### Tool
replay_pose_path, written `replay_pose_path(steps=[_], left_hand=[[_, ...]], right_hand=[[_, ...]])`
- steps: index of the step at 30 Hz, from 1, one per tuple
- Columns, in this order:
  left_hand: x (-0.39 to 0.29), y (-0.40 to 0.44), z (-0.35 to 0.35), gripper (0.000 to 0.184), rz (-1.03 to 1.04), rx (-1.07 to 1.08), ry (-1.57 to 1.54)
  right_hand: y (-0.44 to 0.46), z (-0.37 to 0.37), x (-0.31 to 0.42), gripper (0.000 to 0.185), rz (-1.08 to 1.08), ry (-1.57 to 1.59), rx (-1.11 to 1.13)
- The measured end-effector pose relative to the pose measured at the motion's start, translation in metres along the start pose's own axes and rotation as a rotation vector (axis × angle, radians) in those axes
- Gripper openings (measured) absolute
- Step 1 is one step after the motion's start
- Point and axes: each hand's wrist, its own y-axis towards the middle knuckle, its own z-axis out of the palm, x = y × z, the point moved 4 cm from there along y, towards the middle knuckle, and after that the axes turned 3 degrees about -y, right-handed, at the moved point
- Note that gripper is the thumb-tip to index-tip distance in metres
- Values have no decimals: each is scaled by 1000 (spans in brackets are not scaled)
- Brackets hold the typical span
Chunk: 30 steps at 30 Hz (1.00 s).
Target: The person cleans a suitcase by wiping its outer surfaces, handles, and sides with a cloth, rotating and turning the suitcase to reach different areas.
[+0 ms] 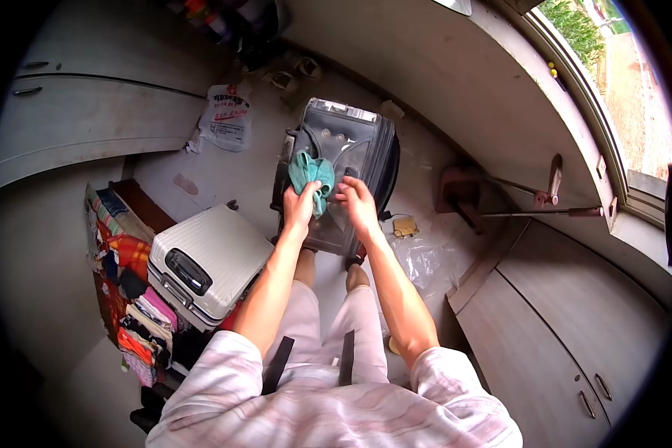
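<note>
In front of my legs stands a dark grey suitcase (343, 142) with clear plastic over its top and scuffed sides. A crumpled teal cloth (303, 169) lies against its face, gripped in my left hand (301, 207). To the right of the cloth is my right hand (357, 200), close over the suitcase, with its fingers loosely bent and apart and nothing seen in them. Part of the suitcase's lower face is hidden by my hands and the cloth.
A silver hard-shell suitcase (220, 250) is at my left, beside folded clothes (153, 317). A white plastic bag (229, 119) lies near the cabinet. At right are a yellow sponge-like block (405, 227), clear plastic wrap (423, 263) and a rusty metal stand (461, 196).
</note>
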Motion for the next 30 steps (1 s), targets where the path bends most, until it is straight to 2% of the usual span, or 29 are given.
replay_pose_path(steps=[2,3,4,6,8,9,10,13,14,17,18,20,22,24,26,27,28,30], left_hand=[[1,-3,1,35,56,-38,51],[-5,-7,2,37,158,-77,183],[-10,-12,1,39,257,-118,316],[-11,-17,2,46,344,-86,380],[1,-9,-1,48,493,-40,585],[0,-9,0,50,578,-60,644],[1,-7,0,50,575,-61,639],[-2,-2,-5,52,610,-49,727],[-1,-1,-7,53,685,-6,757],[-1,0,-14,53,702,48,705],[3,5,-17,54,714,66,652],[0,5,-22,54,725,140,614],[-8,2,-29,71,699,234,588],[-17,1,-38,78,704,187,362],[-1,7,-47,75,607,148,311],[2,4,-50,67,627,160,367],[14,5,-52,63,576,182,402],[11,-7,-49,60,573,190,409]], right_hand=[[-20,-16,21,27,69,46,-130],[-20,-21,31,19,-236,-49,-206],[-24,-27,29,16,-261,-63,-215],[-32,-27,29,19,-291,-220,-211],[-35,-17,31,29,-471,-406,-155],[-37,-9,35,38,-548,-415,-101],[-39,-2,37,48,-594,-462,-61],[-36,23,26,62,-467,-363,92],[-31,32,22,62,-470,-369,100],[-18,52,16,65,-449,-455,-41],[-12,56,12,57,-438,-384,-69],[0,56,-2,44,-279,-72,-97],[5,49,7,24,-247,150,-201],[19,35,36,15,-367,151,-308],[39,29,80,18,-571,-48,-349],[47,35,105,20,-696,-193,-350],[50,49,133,22,-857,-422,-383],[77,82,154,27,-1038,-790,-353]])
